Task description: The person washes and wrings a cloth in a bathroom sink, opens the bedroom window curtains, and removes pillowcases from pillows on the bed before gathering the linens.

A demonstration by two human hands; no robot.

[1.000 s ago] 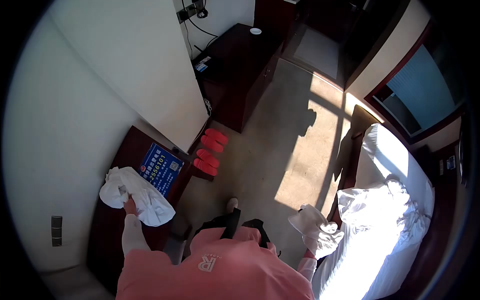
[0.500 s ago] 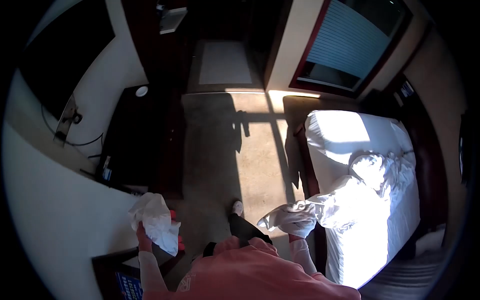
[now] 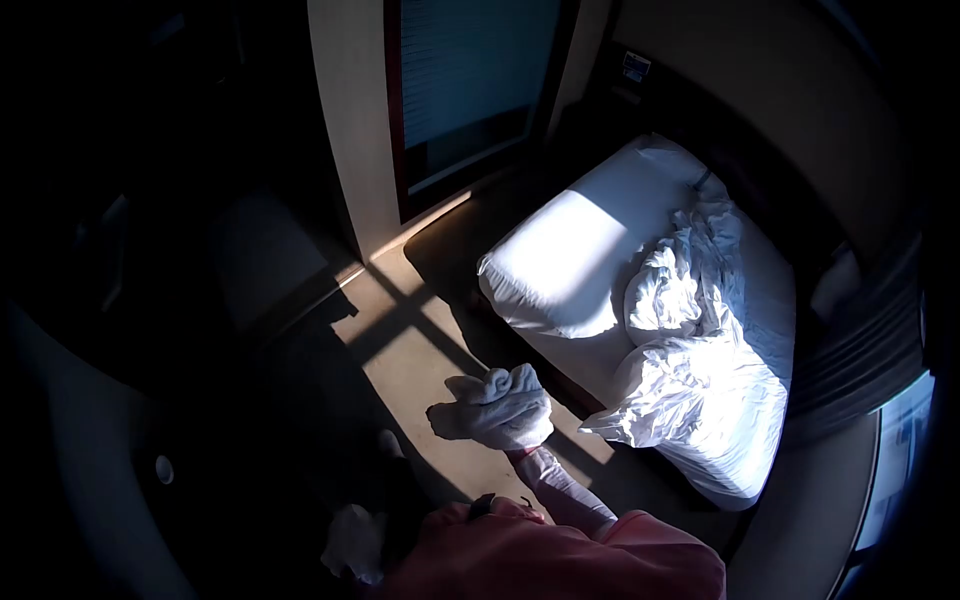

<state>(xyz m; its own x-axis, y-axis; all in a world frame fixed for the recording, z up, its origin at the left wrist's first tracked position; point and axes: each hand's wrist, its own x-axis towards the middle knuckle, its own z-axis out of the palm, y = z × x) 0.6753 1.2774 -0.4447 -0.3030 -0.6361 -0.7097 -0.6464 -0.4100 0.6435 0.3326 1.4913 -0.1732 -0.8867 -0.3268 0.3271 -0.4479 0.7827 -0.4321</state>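
My right hand (image 3: 522,454) is closed around a bundled white towel (image 3: 497,410), which hides most of the fingers. The towel hangs in front of me over the sunlit floor, left of the bed's near side. Low in the view, in deep shadow, a thin crumpled white bag (image 3: 353,543) hangs by my left side. My left hand is lost in the dark behind it. On the bed (image 3: 555,270), a white fitted sheet covers the mattress, and a rumpled heap of white bedding (image 3: 680,375) lies across the middle and near end.
A blind-covered window (image 3: 480,90) stands beyond the bed, beside a pale wall column (image 3: 350,120). Dark curtains (image 3: 860,350) hang at the right. A small round white object (image 3: 164,469) shows in the dark at left. Sunlight stripes the floor (image 3: 385,370).
My view has swung right toward the bed. My right hand has brought the towel inward, away from the bedding. The bag at my left has dropped lower and into shadow.
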